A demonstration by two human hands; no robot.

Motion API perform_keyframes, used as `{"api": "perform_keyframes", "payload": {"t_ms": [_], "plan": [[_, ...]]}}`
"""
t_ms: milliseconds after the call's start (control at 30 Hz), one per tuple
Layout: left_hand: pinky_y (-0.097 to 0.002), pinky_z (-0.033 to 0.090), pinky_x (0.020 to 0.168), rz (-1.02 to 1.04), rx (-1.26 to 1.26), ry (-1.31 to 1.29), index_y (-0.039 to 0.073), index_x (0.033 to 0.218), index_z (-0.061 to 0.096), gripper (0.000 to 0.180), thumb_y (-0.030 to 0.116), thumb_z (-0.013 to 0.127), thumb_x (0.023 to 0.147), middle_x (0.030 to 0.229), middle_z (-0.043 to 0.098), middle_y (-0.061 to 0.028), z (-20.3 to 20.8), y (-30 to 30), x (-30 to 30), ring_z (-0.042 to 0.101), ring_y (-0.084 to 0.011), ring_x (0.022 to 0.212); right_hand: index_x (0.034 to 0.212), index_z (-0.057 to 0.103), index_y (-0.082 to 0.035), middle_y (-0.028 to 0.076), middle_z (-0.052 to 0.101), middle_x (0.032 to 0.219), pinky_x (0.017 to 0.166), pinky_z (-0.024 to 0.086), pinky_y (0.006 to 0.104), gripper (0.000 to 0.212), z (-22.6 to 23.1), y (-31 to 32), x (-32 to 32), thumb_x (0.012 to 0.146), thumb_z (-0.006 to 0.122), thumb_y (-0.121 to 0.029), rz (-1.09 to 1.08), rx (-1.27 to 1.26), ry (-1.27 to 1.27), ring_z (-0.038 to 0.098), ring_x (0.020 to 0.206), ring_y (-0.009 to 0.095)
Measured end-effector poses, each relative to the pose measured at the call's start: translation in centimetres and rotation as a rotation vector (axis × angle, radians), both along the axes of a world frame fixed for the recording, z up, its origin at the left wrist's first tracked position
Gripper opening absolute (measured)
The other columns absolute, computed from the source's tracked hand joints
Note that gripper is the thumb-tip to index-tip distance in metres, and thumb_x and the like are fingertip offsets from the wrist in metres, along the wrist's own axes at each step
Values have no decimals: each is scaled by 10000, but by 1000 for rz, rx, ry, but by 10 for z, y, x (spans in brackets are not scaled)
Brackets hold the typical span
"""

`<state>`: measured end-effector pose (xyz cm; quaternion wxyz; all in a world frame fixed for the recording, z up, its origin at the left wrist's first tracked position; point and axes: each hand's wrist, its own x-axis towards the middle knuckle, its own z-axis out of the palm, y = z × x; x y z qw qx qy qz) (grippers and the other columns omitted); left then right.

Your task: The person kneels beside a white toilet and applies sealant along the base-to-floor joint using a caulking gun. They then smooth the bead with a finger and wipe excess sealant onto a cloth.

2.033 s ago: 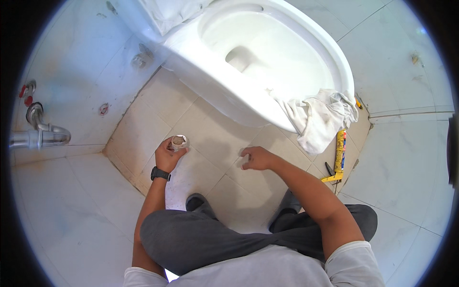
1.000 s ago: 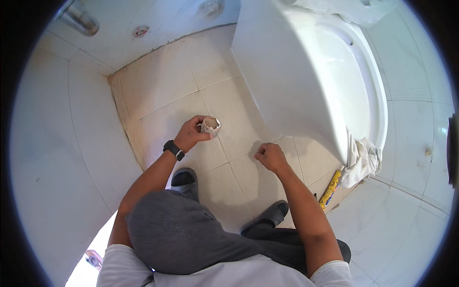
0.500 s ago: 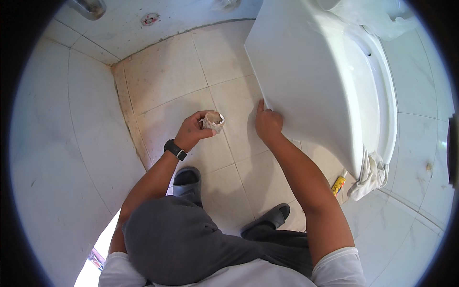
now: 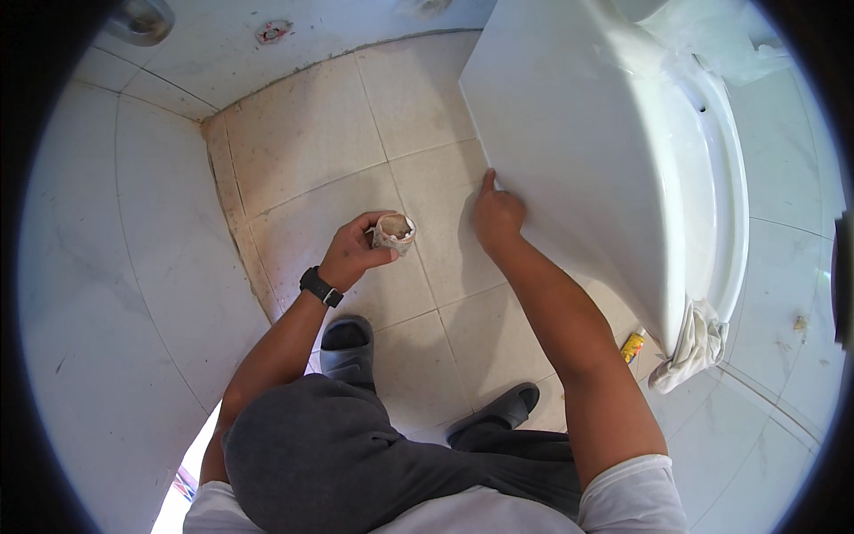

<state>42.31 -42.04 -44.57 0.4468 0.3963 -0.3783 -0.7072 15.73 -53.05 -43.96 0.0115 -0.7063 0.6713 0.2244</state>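
Note:
A small, dirty, round cup (image 4: 397,230) with whitish stuff on its rim and inside is held in my left hand (image 4: 350,251), its mouth facing up, above the floor tiles. Fingers and thumb wrap round its side. My right hand (image 4: 499,214) has its index finger stretched out and the other fingers curled. That fingertip touches the lower edge of a white bathtub's side panel (image 4: 569,151), where it meets the floor. What lies under the curled fingers is hidden.
A yellow tube (image 4: 632,346) lies on the floor beside a crumpled white cloth (image 4: 693,349) at the tub's near end. Clear plastic film (image 4: 712,36) drapes over the tub's far end. A metal fitting (image 4: 140,21) and a drain hole (image 4: 273,32) are at the far left.
My right fingertip has slid slightly farther along the panel's lower edge, away from me. My left hand still holds the cup in nearly the same place. The view has shifted a little.

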Motion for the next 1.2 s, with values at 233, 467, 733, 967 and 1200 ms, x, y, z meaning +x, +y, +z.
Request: {"api": "perform_keyframes", "payload": {"t_ms": [233,467,733,967,1200], "plan": [[-339,459,1069,-11,15,0,3,1388,551,641,11,777,789,1280,640,-56,0,-5,-1,608,-169,1196,1597,225,16,112,752,863,652,565,382,718,-7,9,-4,974,543,-145,-40,-15,-40,737,799,261],[-333,468,1056,-30,-7,-28,-1,1395,550,647,12,771,788,1289,644,-58,4,-8,-2,612,-164,1193,1607,204,9,97,759,919,668,568,322,773,2,31,7,945,576,-138,-104,71,68,738,807,223],[-336,470,1055,-51,33,-35,-1,1393,554,647,22,773,785,1277,649,-58,7,-6,-7,619,-165,1181,1617,156,3,90,751,954,684,574,316,800,12,48,6,947,571,-138,-226,171,48,735,842,207],[-332,469,1058,-57,20,-62,-3,1380,565,633,29,776,784,1279,648,-64,4,-5,-9,619,-163,1183,1618,107,15,107,752,963,667,578,327,832,18,56,2,947,575,-135,-279,222,28,738,834,217],[-327,470,1056,-84,42,-51,1,1373,571,622,19,776,786,1266,656,-57,5,-5,-10,620,-160,1180,1581,220,63,141,761,1017,651,582,332,785,16,77,-2,928,612,-127,-280,254,62,751,851,235]]}}
